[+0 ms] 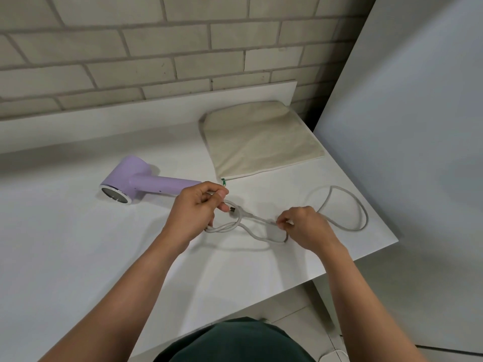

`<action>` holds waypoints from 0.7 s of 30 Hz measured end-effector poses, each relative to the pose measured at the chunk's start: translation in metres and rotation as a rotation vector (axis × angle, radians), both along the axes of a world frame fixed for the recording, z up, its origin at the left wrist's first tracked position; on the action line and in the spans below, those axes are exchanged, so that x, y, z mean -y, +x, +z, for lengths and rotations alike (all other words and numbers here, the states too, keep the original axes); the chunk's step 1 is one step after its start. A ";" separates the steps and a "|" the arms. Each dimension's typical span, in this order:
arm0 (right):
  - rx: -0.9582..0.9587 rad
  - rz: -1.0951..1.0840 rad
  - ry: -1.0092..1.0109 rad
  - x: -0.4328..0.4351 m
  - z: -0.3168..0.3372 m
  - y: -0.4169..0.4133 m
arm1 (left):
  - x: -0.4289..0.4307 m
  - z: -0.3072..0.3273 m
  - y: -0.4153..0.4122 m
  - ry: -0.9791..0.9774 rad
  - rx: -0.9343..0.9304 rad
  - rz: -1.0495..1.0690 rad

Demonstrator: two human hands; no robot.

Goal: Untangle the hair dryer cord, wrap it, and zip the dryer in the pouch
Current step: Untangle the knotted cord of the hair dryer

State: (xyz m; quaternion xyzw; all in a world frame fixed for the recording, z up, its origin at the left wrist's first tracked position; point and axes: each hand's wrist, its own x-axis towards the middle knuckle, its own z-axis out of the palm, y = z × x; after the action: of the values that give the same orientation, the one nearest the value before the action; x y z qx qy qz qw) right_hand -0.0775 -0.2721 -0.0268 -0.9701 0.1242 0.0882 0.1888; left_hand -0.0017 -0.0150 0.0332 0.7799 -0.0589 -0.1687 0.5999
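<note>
Both hands grip the white cord above the bench: left hand near the plug, right hand pinching mid-cord. Purple dryer lies left, pouch behind.

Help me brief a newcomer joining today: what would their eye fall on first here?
The lilac hair dryer lying on its side at the left of the white table stands out first. Next, the left hand and right hand holding the tangled white cord at centre, with the beige pouch flat behind them.
</note>
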 end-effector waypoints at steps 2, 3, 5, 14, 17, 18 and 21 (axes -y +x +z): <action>0.112 -0.006 0.077 -0.006 0.013 0.000 | 0.002 0.000 0.000 -0.001 -0.017 0.006; 0.176 -0.023 0.201 -0.012 0.025 -0.001 | 0.003 0.000 0.000 -0.005 -0.024 0.014; 0.179 0.003 0.542 -0.027 0.050 -0.005 | 0.005 0.002 0.000 -0.015 -0.030 0.035; 0.162 0.187 0.770 -0.037 0.067 -0.009 | 0.012 0.007 0.002 0.061 0.053 0.062; 0.245 0.153 0.746 -0.039 0.068 -0.007 | 0.011 0.011 -0.003 0.264 0.307 0.073; 0.276 0.156 0.721 -0.038 0.068 -0.007 | 0.009 0.015 -0.006 0.280 0.382 0.073; 0.338 0.170 0.643 -0.038 0.068 -0.005 | 0.003 0.028 -0.013 0.170 0.402 -0.066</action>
State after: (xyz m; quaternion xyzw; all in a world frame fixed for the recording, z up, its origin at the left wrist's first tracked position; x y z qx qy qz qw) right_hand -0.0825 -0.2344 0.0408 -0.8689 -0.0240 -0.0236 0.4939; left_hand -0.0143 -0.0182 0.0615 0.8433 -0.1882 -0.0337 0.5023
